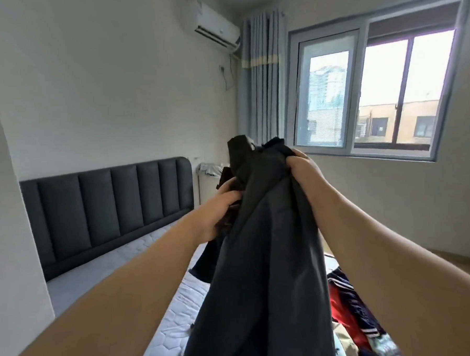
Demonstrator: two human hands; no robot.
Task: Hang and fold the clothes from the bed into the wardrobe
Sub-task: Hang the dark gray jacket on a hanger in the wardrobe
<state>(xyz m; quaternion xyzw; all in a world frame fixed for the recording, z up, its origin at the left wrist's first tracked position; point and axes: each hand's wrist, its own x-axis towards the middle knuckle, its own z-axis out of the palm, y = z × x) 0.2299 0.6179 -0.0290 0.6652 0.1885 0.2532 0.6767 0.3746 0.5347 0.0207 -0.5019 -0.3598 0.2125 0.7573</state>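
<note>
A dark grey garment [262,258] hangs lifted above the bed [165,334], its lower part running out of the bottom of the frame. My right hand [303,168] grips its bunched top edge. My left hand [219,211] holds the fabric lower on the left side, fingers curled into the folds. More clothes [350,316] in red, navy and pale colours lie in a pile on the mattress at the lower right. The wardrobe is not in view.
A dark padded headboard [107,209] runs along the left wall. Behind the garment are a window [373,89] with a grey-blue curtain [261,75] and an air conditioner [215,23] high on the wall. A small pale stand [206,179] sits beside the headboard.
</note>
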